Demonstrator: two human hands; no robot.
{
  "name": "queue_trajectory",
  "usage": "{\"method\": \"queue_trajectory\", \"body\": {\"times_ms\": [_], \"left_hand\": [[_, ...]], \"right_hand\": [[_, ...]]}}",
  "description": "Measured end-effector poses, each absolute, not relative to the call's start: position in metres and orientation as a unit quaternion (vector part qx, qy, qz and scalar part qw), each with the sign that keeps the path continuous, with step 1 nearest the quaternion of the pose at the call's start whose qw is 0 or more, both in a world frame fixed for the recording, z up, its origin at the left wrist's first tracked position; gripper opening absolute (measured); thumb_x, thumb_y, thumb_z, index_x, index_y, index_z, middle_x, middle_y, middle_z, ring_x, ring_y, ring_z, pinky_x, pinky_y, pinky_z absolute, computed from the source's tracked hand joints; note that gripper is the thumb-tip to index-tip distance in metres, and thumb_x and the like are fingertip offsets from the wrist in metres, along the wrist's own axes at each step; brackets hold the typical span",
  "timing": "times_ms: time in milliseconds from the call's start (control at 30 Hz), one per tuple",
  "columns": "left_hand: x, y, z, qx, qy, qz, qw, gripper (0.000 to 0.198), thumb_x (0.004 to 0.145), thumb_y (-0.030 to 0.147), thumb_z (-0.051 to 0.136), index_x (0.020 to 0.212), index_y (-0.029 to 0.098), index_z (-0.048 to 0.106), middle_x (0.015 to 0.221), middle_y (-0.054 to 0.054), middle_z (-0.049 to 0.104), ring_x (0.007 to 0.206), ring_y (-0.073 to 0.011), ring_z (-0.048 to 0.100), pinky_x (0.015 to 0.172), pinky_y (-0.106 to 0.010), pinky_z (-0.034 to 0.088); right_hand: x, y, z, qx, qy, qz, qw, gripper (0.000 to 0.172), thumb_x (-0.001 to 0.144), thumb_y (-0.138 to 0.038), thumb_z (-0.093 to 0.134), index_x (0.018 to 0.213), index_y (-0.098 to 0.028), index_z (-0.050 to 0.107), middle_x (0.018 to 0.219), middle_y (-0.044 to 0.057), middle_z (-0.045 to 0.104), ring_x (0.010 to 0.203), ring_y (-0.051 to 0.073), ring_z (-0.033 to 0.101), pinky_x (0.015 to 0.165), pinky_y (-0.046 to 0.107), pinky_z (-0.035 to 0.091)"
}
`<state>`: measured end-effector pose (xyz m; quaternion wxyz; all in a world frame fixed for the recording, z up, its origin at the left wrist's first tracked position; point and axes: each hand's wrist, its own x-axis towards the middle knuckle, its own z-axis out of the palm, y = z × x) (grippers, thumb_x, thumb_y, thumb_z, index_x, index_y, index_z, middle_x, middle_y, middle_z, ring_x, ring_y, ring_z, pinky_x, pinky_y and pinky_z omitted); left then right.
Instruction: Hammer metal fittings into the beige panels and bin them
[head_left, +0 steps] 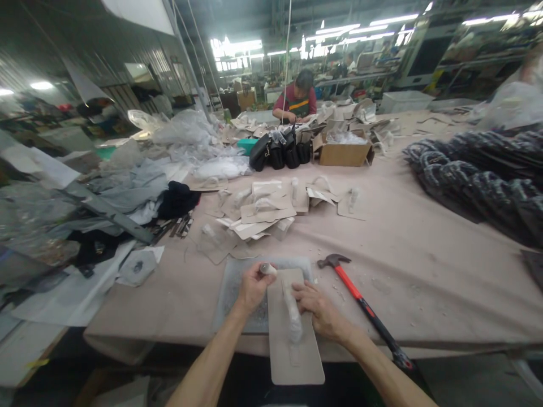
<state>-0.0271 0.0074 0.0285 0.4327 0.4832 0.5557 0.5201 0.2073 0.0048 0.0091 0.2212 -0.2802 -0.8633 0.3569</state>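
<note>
My left hand (251,287) is closed around a short white cylindrical tool (267,269) with a round metal end facing up. Its lower end is hidden. Beside it lies a flat beige bag panel (297,364) with a plastic-wrapped handle (294,322) along its middle. The panel rests partly on a grey translucent mat (227,294) and overhangs the table's front edge. My right hand (317,307) holds the panel from the right side, fingertips at the handle's upper part. To the right lies a claw hammer (354,291) with a red and black shaft.
Beyond the mat is a pile of similar beige panels (265,213). Small black bags (280,154) and a cardboard box (344,151) stand behind. Dark plastic-wrapped pieces (475,175) lie right; plastic and a metal bar (114,217) are left. Another person (303,97) works across the table.
</note>
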Motion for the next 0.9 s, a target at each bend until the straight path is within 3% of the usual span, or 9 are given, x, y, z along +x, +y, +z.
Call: {"method": "queue_trajectory", "body": {"times_ms": [133,233,400,567,667,767,833,900], "left_hand": [[-0.005,0.016,0.022,0.519,0.533,0.496,0.447,0.034,0.073,0.035,0.068,0.102,0.016,0.067,0.097,-0.008,0.074,0.088,-0.0215,0.068,0.083,-0.031,0.053],[-0.001,0.018,0.01,0.501,0.539,0.518,0.437,0.035,0.075,0.035,0.065,0.104,0.016,0.065,0.096,-0.008,0.075,0.087,-0.0212,0.069,0.08,-0.03,0.054],[-0.004,0.018,0.005,0.486,0.528,0.529,0.454,0.023,0.077,0.031,0.066,0.095,0.016,0.066,0.092,-0.008,0.075,0.084,-0.021,0.069,0.078,-0.03,0.055],[-0.004,0.018,0.007,0.517,0.538,0.5,0.439,0.022,0.079,0.032,0.064,0.094,0.016,0.067,0.09,-0.006,0.074,0.083,-0.0202,0.068,0.077,-0.028,0.053],[-0.003,0.018,0.006,0.527,0.537,0.494,0.435,0.021,0.08,0.032,0.063,0.094,0.017,0.066,0.09,-0.005,0.073,0.082,-0.0193,0.068,0.076,-0.027,0.053],[-0.002,0.018,0.004,0.526,0.536,0.497,0.435,0.02,0.079,0.029,0.063,0.095,0.017,0.066,0.09,-0.005,0.073,0.083,-0.0193,0.068,0.077,-0.026,0.052],[0.0,0.018,0.004,0.533,0.538,0.494,0.427,0.019,0.079,0.027,0.062,0.095,0.018,0.065,0.089,-0.005,0.073,0.082,-0.0192,0.067,0.075,-0.026,0.052],[0.001,0.017,0.003,0.553,0.543,0.486,0.404,0.017,0.08,0.026,0.062,0.094,0.018,0.065,0.086,-0.004,0.072,0.078,-0.0186,0.066,0.072,-0.025,0.051]], "right_hand": [[0.206,0.004,0.014,-0.283,-0.868,0.347,0.213,0.042,0.062,-0.002,0.043,0.086,-0.024,0.07,0.124,0.004,0.067,0.136,0.024,0.045,0.116,0.057,0.024],[0.211,0.0,0.007,-0.295,-0.868,0.316,0.243,0.053,0.061,-0.002,0.041,0.099,-0.025,0.069,0.128,0.004,0.065,0.136,0.024,0.045,0.117,0.057,0.024],[0.253,0.0,-0.009,-0.509,-0.761,0.168,0.366,0.043,0.07,-0.008,0.041,0.102,-0.019,0.067,0.119,0.012,0.066,0.117,0.025,0.058,0.104,0.047,0.044],[0.305,0.001,-0.013,-0.688,-0.693,0.038,0.214,0.031,0.085,-0.026,0.044,0.104,-0.013,0.066,0.102,0.017,0.065,0.094,0.03,0.06,0.086,0.044,0.049],[0.317,-0.001,-0.011,-0.697,-0.702,0.061,0.131,0.034,0.088,-0.036,0.046,0.105,-0.014,0.064,0.094,0.015,0.063,0.086,0.029,0.06,0.078,0.04,0.048],[0.314,0.0,-0.002,-0.702,-0.695,0.118,0.099,0.025,0.085,-0.032,0.048,0.098,-0.017,0.063,0.089,0.011,0.063,0.08,0.025,0.06,0.07,0.035,0.044],[0.306,0.001,0.007,-0.72,-0.657,0.202,0.097,0.014,0.079,-0.028,0.053,0.086,-0.019,0.06,0.077,0.007,0.061,0.071,0.022,0.058,0.063,0.032,0.041],[0.294,0.001,0.018,-0.718,-0.576,0.368,0.132,0.008,0.073,-0.028,0.057,0.076,-0.021,0.055,0.065,0.002,0.056,0.06,0.018,0.054,0.055,0.029,0.039]]}}
